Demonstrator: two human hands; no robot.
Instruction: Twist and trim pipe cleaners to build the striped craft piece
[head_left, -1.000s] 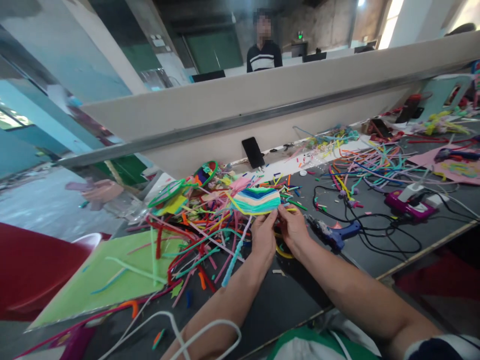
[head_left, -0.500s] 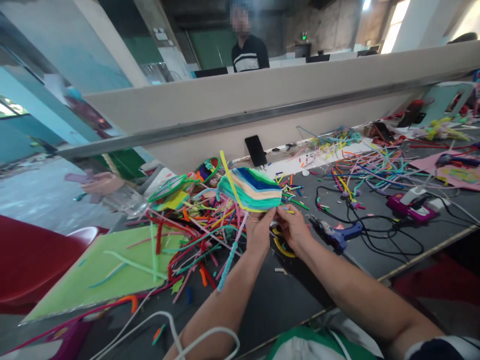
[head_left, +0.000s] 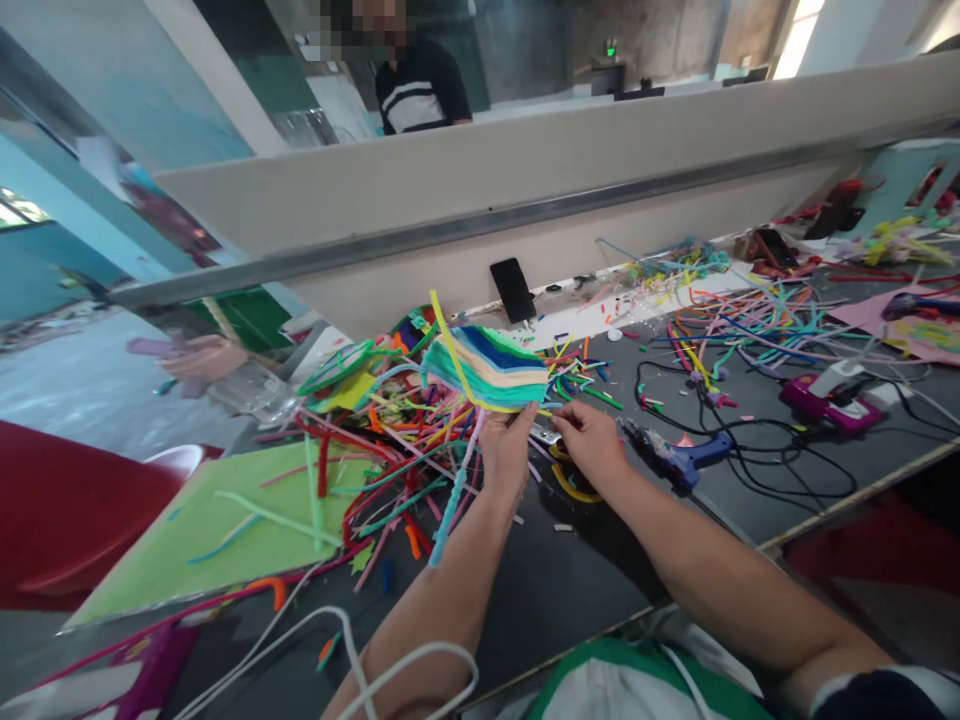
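My left hand [head_left: 506,450] pinches the lower edge of a striped pipe-cleaner panel [head_left: 495,365] in green, blue, cream and teal. A yellow pipe cleaner [head_left: 454,350] runs along the panel's lower edge, and its left end sticks up across the front. My right hand [head_left: 592,445] is closed just right of the panel, its fingertips at the yellow pipe cleaner's right end, partly hidden by the fingers. Beneath the hands lies a tool with a metal head and yellow handles [head_left: 574,485]. A twisted light-blue pipe cleaner [head_left: 450,510] hangs beside my left wrist.
Loose pipe cleaners [head_left: 405,460] are heaped at left beside a green sheet [head_left: 262,520]. A blue glue gun [head_left: 686,460] lies right of my hands, near black cables and a purple power strip [head_left: 825,405]. A phone [head_left: 512,290] leans on the partition; a person [head_left: 420,90] stands behind it.
My right hand has drawn slightly away from my left, opening a gap between the fingertips. The panel sits a little further left in view. The person behind the partition appears further left and closer.
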